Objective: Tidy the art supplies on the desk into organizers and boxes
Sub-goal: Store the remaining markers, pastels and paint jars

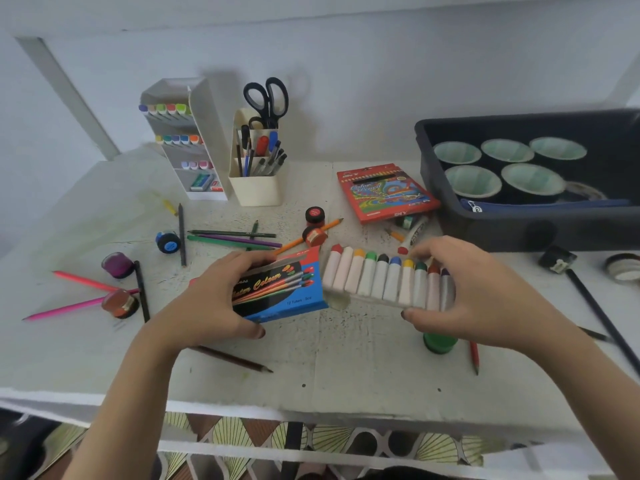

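- Blue cardboard paint box (277, 289) is at the middle of the speckled worktop (346, 375); the left hand (214, 299) has its grip clamped round it.
- A tray (367, 298) of white tubes (388, 282) with coloured caps meets the box's right end; the right hand (485, 289) has its grip pinched on the tray's other end.
- A dark bin (519, 230) holds five paper cups (474, 180) and a blue zipped pouch (540, 205).
- A cream holder (256, 192) carries scissors (266, 98) and pens; a white tiered rack (204, 133) carries markers (166, 108).
- The right hand hides part of a green jar (440, 342); the bin's right side is cut off.
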A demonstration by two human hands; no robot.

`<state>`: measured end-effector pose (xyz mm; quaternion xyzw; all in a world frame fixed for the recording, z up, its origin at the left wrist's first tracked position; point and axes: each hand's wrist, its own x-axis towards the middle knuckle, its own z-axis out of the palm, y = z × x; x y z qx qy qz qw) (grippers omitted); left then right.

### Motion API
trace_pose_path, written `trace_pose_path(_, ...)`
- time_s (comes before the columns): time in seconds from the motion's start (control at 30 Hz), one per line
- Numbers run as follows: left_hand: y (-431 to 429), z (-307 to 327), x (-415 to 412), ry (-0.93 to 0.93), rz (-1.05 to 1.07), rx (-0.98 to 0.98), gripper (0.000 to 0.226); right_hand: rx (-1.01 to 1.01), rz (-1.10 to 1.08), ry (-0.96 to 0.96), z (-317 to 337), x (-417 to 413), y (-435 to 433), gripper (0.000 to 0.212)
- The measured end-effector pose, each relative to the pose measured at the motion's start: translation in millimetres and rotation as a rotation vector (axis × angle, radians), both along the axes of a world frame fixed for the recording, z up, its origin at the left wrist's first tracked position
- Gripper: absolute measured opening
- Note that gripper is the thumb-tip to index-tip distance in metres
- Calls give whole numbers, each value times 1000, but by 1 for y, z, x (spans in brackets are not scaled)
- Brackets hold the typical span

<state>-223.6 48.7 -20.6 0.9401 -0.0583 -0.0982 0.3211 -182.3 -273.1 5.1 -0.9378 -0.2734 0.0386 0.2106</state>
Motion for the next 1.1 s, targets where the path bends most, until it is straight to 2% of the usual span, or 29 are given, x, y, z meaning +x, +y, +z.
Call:
trace_pose_path(0.33,-9,-1,-2,-60,-26,144,92,-71,120,28,-4,9,-3,74)
trace_pose_path(0.63,-36,8,-8,-111,-73,151,90,-81,247,-36,-6,17,12,66)
trace_pose_path(0.77,-48,9,-12,-147,-79,151,87,-91,296,-86,-7,17,25,71)
trace_pose_path(0.97,-40,10,-22,-232,18,125,86,-48,204,-136,-14,16,24,88)
trace_pose_path(1.03,-37,8,-22,-240,31,147,87,32,116,-148,-15,13,24,94)
trace_pose_path(1.1,-34,6,-22,-237,38,169,87,195,-24,-138,-18,6,26,90)
